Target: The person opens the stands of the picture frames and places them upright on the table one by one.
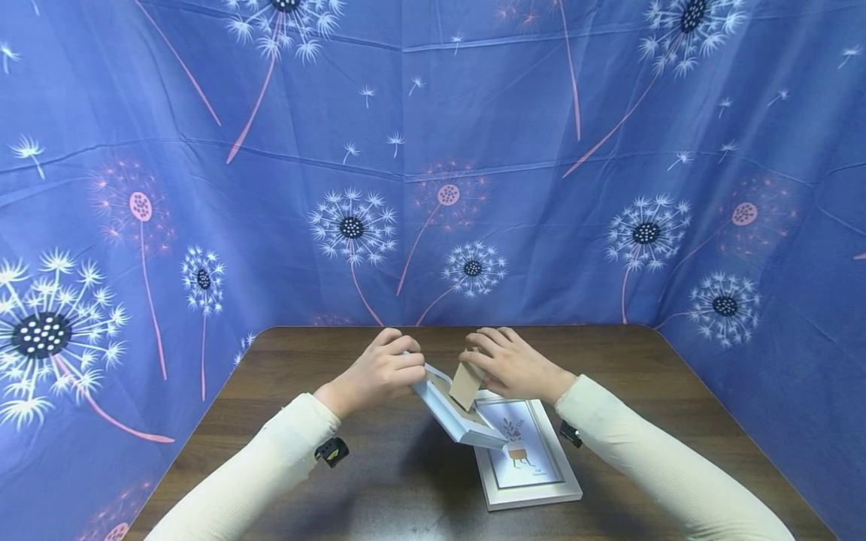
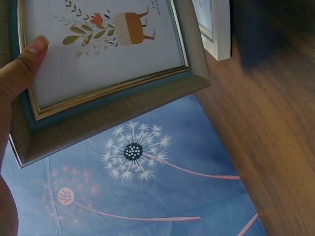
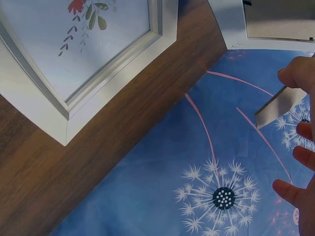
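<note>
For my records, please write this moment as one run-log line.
left hand: grips tilted frame | right hand: holds cardboard flap at its back | white frame: on table, picture up

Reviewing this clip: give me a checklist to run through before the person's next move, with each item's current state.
1. Left hand grips the raised frame: ok.
2. Right hand holds the stand: ok.
3. Stand angled out from the backing: ok.
4. White frame lying face up on the table: ok.
5. Raised frame set down on the table: not ok; it is held up, tilted.
6. Raised frame clear of the white frame: cannot tell; its lower corner overlaps it in the head view.
</note>
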Action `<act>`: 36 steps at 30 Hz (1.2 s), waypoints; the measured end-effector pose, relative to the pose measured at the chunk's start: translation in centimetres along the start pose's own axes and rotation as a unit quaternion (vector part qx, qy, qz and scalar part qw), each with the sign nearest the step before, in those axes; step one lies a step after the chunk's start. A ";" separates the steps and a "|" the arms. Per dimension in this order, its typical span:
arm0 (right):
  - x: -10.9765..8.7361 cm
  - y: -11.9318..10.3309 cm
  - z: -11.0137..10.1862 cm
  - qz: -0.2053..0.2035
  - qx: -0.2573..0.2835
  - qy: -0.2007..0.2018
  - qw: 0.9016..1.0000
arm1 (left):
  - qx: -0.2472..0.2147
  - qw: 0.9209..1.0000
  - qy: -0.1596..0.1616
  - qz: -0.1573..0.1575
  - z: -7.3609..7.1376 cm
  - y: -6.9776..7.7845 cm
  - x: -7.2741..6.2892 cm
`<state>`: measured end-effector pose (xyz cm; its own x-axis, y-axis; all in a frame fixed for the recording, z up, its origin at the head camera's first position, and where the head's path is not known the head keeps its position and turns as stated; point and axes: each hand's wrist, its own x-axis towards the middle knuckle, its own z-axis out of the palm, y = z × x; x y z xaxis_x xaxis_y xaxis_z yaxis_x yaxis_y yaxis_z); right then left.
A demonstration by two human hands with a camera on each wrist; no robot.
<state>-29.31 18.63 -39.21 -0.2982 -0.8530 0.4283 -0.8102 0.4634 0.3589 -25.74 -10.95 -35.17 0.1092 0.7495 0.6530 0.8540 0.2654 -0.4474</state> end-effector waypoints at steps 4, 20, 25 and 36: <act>-0.1 0.2 0.1 0.003 -0.007 0.001 1.000 | -0.002 1.000 0.005 -0.001 0.0 -0.1 0.0; -0.9 0.6 -0.1 0.029 0.004 -0.020 0.999 | 0.003 1.000 0.008 -0.012 -0.4 -0.2 -0.1; -1.2 0.6 -0.3 0.034 -0.002 -0.012 0.999 | 0.003 1.000 0.008 -0.019 -0.6 -0.2 -0.2; -1.8 1.0 -0.1 0.048 -0.012 -0.008 0.999 | 0.002 1.000 0.012 -0.026 -1.0 -0.6 -0.3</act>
<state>-29.49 20.69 -39.52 -0.3828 -0.8076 0.4486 -0.7646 0.5495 0.3368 -25.78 -11.91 -34.50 0.0778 0.7196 0.6900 0.8569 0.3055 -0.4152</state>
